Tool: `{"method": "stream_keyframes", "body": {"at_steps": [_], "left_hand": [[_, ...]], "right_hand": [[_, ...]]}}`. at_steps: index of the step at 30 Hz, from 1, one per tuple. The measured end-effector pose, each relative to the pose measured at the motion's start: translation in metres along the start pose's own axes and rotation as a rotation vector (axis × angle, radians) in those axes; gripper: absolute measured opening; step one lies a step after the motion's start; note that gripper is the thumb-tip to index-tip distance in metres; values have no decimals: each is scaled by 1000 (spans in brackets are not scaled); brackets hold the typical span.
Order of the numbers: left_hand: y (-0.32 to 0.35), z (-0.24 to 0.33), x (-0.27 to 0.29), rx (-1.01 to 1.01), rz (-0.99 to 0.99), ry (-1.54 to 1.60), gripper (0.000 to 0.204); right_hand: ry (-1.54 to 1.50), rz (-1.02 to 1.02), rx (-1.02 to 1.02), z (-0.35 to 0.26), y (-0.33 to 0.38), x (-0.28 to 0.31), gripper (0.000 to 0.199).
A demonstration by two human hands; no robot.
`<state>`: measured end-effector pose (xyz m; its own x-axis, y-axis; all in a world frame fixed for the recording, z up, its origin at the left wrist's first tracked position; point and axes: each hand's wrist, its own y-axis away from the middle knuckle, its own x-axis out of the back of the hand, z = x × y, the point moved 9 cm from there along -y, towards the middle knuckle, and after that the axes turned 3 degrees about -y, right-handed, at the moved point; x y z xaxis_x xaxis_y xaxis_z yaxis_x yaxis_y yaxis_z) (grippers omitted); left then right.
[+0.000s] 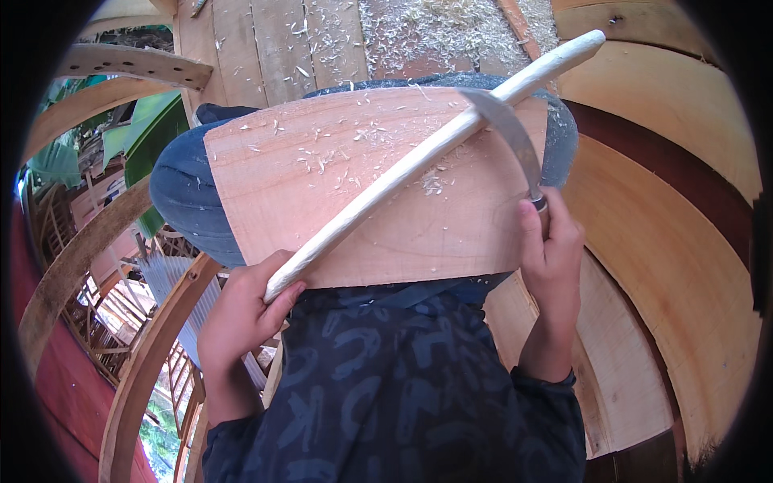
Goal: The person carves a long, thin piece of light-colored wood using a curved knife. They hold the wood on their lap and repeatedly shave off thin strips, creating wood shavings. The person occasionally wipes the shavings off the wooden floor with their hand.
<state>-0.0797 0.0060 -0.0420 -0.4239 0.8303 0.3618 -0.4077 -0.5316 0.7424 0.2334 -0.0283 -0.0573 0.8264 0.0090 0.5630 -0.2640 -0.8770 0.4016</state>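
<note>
A long pale peeled stick slants over my lap from lower left to upper right. My left hand is closed round its lower end. In my right hand is a curved knife, gripped by its short handle, which my fingers mostly cover. The blade arcs up to the stick, its tip lying at the stick's upper part. Whether the edge presses into the wood I cannot tell. Beneath the stick, a wide flat wooden board rests across my thighs, with small shavings scattered on it.
Pale shavings lie thickly on the plank floor ahead. At the right are curved wooden planks. Wooden slats form an open railing at the left, with green leaves beyond it.
</note>
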Motion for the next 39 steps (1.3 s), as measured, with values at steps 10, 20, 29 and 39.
{"method": "stream_keyframes", "body": {"at_steps": [10,20,29,39], "left_hand": [[3,-2,-1,46,3,26,19],[-3,-5,0,26,4,34,18],[-7,0,2,-18,10,-18,18],[0,3,2,-25,67,-4,17]], "right_hand": [[57,69,31,2,-3,-4,17],[-28,-153,251,-37,13,-42,18],[47,36,8,9,-14,13,20],[108,101,75,5,-37,17,20]]}}
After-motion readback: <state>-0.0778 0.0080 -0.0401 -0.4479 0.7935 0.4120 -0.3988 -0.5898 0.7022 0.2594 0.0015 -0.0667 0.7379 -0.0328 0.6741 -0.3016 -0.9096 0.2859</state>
